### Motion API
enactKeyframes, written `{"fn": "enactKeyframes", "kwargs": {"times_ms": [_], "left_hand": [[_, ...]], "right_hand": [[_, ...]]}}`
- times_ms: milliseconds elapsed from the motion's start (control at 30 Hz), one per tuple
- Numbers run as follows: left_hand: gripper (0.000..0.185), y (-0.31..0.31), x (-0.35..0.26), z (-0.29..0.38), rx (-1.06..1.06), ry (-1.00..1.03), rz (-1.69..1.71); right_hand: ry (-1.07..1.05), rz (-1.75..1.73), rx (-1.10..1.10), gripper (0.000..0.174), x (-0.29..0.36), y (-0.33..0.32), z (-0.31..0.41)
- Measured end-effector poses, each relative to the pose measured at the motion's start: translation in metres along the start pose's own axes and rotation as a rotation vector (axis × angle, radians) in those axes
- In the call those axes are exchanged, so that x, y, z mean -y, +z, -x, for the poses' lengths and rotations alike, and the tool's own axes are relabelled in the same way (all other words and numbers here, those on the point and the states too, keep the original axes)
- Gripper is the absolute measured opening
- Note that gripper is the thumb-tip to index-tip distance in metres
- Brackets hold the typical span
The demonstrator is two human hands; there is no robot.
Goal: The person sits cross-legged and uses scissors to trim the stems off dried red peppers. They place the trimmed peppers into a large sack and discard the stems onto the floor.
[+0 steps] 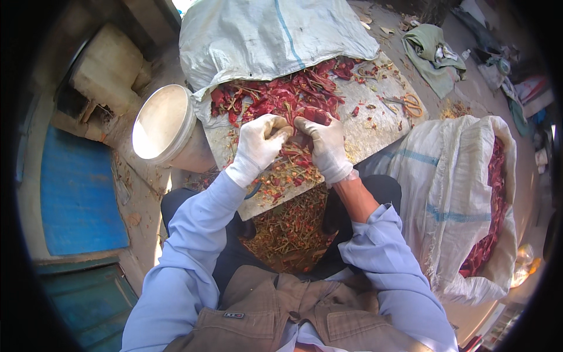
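Note:
Both my hands wear whitish knitted gloves and meet over a pale board (378, 127). My right hand (324, 140) is closed around dried red chili peppers (316, 115), which show above its fingers. Thumb and fingertips of my left hand (263, 143) are pinched together against the edge of those peppers, beside the right thumb; what exactly sits in the pinch is hidden. Just beyond the hands, a heap of dried red peppers (277, 97) spills from the mouth of a white woven sack (246, 39). Pepper scraps and seeds (281, 178) litter the board's near part.
Orange-handled scissors (411, 105) lie at the board's right. A white plastic bucket (193, 127) stands left. On my right leans an open woven sack (418, 176) of red peppers (486, 233). Stems and scraps (286, 233) pile between my legs. A green cloth (433, 53) lies farther right.

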State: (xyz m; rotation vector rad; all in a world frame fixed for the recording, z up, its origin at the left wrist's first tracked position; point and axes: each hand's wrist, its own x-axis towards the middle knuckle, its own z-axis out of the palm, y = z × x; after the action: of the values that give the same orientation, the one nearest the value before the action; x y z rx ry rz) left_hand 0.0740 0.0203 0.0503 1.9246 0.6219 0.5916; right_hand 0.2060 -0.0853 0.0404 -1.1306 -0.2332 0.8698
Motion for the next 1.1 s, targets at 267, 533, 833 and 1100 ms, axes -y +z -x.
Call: {"fn": "enactKeyframes", "kwargs": {"times_ms": [267, 533, 833, 1100], "left_hand": [[0.028, -0.02, -0.008, -0.008, -0.12, 0.046, 0.06], [0.042, -0.034, -0.01, -0.024, 0.036, 0.506, -0.415], [0.024, -0.036, -0.003, -0.019, 0.041, 0.356, -0.597], [0.028, -0.036, 0.002, -0.015, 0.14, 0.33, -0.543]], "right_hand": [[-0.315, 0.324, -0.015, 0.021, 0.0, -0.001, -0.008], [-0.435, 0.497, 0.055, 0.025, -0.003, -0.001, -0.005], [-0.575, 0.578, -0.032, 0.023, 0.001, -0.001, -0.007], [-0.423, 0.367, -0.08, 0.017, 0.011, -0.002, -0.009]]}}
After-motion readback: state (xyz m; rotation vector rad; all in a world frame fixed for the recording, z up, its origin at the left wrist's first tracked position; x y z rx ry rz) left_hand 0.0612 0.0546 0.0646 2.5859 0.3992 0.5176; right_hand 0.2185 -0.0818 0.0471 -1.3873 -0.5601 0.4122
